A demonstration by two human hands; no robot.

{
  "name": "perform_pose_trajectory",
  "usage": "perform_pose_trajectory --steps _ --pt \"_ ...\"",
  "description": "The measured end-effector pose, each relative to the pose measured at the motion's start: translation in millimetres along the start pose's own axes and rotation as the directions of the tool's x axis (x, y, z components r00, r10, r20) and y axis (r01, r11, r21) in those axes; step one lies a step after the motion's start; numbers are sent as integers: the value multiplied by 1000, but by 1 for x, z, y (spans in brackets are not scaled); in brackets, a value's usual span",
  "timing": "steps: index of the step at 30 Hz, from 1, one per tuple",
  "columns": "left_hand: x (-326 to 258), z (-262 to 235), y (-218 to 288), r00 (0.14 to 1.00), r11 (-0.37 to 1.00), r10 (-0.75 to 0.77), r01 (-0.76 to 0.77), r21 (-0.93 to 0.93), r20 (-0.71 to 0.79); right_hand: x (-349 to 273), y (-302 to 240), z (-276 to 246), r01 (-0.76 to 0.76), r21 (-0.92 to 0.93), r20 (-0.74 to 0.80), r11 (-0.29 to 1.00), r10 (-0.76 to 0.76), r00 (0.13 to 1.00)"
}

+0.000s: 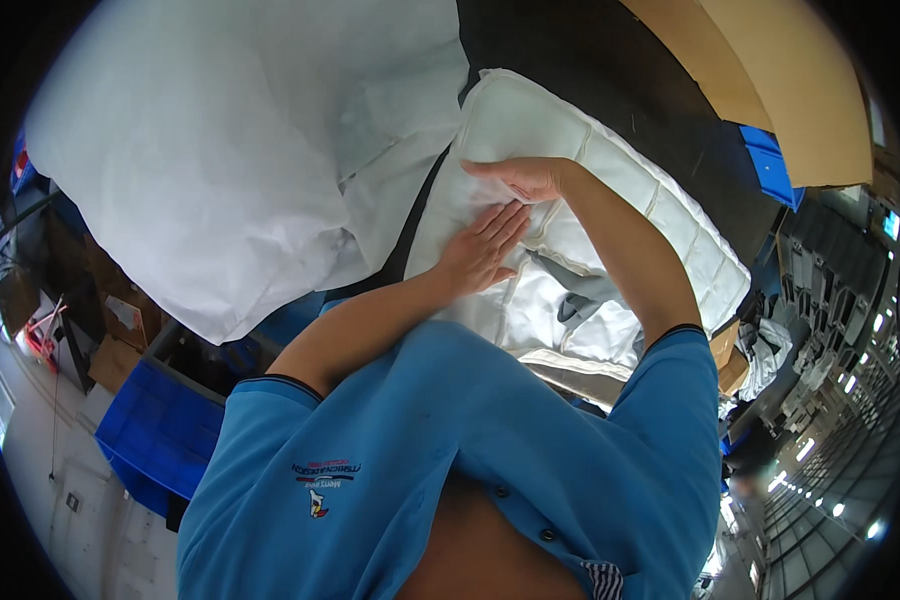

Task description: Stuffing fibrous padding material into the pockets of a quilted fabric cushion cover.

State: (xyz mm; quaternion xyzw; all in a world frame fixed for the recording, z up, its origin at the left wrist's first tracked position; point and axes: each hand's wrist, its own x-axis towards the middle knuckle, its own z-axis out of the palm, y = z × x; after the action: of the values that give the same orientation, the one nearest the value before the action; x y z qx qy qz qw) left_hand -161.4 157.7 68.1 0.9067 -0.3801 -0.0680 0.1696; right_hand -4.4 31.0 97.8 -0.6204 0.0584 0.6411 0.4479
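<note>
A white quilted pad (660,215) with stitched seams lies before me, its long edge running away to the right. My left hand (482,250) rests flat on it, fingers stretched out. Just beyond, my right hand (525,178) lies on the pad with its thumb stretched out to the left; its other fingers are bent and partly hidden. The hands almost touch at the left fingertips. On the near part of the pad lies a grey piece of fabric (582,290), folded over. A large white cloth (220,150) bulges up to the left, beside the pad.
A dark tabletop (610,60) lies under the pad. Brown cardboard (790,80) stands at the far right, with a blue bin (770,165) beside it. At the lower left is another blue bin (155,430), near cardboard boxes (120,345). Grey racked items (830,270) line the right.
</note>
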Motion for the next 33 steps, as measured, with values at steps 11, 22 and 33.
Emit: perform_pose_trajectory --steps 11,22,33 --pt "-3 -2 -6 999 998 45 -45 43 0 1 11 -10 7 82 -254 997 14 967" --pt "-8 -9 -43 954 955 -298 297 -28 -41 -14 -1 -5 -300 -648 -236 700 190 953" --pt "-8 -16 -46 954 957 -271 253 -138 -129 -60 50 47 -186 -460 -595 868 -146 790"
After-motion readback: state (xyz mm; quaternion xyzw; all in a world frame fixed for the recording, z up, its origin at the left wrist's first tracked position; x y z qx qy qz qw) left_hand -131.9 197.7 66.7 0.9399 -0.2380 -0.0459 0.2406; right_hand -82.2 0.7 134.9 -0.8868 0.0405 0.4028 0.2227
